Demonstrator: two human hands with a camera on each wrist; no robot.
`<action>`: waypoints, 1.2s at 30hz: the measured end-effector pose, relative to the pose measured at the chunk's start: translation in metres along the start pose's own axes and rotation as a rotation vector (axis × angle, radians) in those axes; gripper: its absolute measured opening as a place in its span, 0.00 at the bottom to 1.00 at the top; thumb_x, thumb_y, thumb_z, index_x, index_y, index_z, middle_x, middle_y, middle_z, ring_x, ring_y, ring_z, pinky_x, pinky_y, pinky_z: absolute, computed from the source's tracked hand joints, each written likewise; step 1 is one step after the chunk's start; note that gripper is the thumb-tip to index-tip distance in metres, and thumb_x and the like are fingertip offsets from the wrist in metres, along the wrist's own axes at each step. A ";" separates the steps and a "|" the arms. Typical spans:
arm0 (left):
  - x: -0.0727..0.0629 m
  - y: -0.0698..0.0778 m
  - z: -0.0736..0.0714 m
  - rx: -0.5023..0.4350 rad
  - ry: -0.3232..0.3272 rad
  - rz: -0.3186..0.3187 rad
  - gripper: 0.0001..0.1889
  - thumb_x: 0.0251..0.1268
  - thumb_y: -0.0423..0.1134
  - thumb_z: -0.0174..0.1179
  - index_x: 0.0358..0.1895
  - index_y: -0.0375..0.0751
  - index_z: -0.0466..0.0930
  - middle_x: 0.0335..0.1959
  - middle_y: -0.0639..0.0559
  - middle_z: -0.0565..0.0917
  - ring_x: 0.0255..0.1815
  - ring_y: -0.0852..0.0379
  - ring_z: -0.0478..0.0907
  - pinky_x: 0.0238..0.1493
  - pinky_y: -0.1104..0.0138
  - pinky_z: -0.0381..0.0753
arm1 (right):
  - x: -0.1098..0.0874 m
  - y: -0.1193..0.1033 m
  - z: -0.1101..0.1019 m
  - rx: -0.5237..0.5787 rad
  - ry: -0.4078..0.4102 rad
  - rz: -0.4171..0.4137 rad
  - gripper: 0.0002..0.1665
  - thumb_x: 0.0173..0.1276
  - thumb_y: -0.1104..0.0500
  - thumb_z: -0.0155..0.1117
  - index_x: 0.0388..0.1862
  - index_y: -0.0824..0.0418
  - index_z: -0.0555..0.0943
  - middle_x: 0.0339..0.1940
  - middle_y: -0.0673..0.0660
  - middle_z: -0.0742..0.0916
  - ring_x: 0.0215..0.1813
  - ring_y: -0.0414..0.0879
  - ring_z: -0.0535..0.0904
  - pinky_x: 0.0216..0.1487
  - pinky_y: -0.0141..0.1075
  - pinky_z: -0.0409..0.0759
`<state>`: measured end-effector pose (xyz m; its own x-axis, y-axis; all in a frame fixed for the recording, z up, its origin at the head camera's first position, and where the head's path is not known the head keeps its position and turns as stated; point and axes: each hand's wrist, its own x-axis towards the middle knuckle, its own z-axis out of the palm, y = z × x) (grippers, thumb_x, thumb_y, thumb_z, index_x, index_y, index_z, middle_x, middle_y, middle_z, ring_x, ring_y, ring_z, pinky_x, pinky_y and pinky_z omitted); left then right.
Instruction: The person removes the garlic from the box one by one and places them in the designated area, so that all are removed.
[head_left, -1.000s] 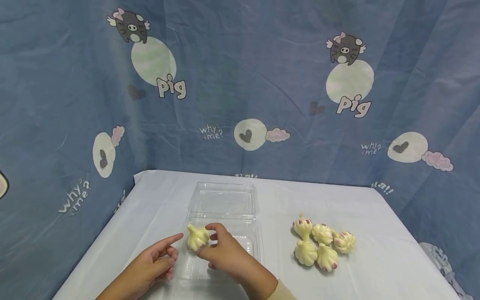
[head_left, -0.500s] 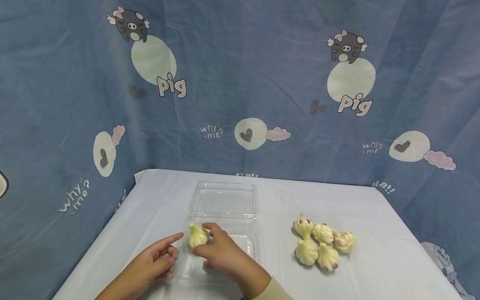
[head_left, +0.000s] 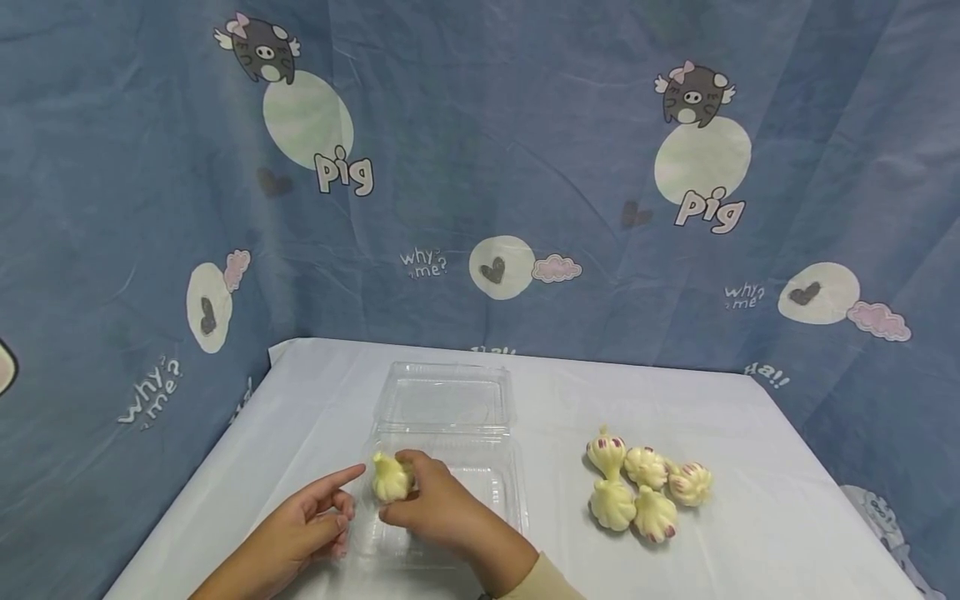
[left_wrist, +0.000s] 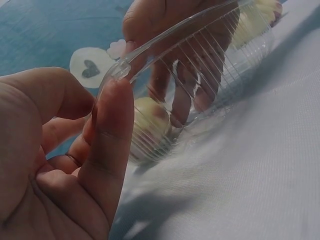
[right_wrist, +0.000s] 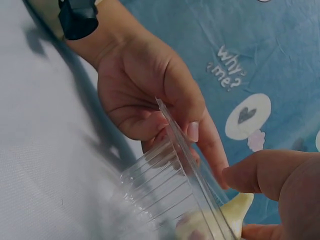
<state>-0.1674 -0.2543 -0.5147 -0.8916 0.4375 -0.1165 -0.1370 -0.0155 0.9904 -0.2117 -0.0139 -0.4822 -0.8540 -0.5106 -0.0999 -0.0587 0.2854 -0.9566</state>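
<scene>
A cream garlic bulb point(head_left: 392, 478) with its neck pointing up sits at the left side of an open clear plastic clamshell box point(head_left: 480, 533). My right hand point(head_left: 442, 504) reaches over the box from the right and holds this bulb, index finger behind it and thumb in front. The left wrist view shows the bulb point(left_wrist: 150, 120) through the ribbed box wall, against the right fingertips. At the box's left edge, my left hand point(head_left: 303, 529) pinches the rim, which the right wrist view shows running between the thumb and fingers of the left hand point(right_wrist: 155, 95).
Several more garlic bulbs point(head_left: 611, 504), some purple-tinged, lie clustered on the white-covered table point(head_left: 735, 550) to the right. The box's lid point(head_left: 446, 400) lies folded back, away from me. A blue printed cloth point(head_left: 420, 108) hangs behind the table.
My right hand has closed in around the garlic bulb and shifted slightly left with it. The box has moved a touch left. My left hand stays almost where it was.
</scene>
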 end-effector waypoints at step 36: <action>0.000 -0.001 0.001 0.004 0.006 0.007 0.40 0.79 0.31 0.54 0.85 0.31 0.41 0.45 0.53 0.72 0.34 0.62 0.75 0.38 0.67 0.85 | -0.008 0.002 0.002 -0.254 0.044 -0.071 0.27 0.52 0.68 0.76 0.51 0.50 0.86 0.42 0.46 0.79 0.38 0.39 0.74 0.38 0.31 0.75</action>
<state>-0.1665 -0.2533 -0.5154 -0.8953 0.4318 -0.1099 -0.1290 -0.0152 0.9915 -0.2040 -0.0102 -0.4839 -0.8645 -0.5022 -0.0176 -0.2426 0.4476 -0.8607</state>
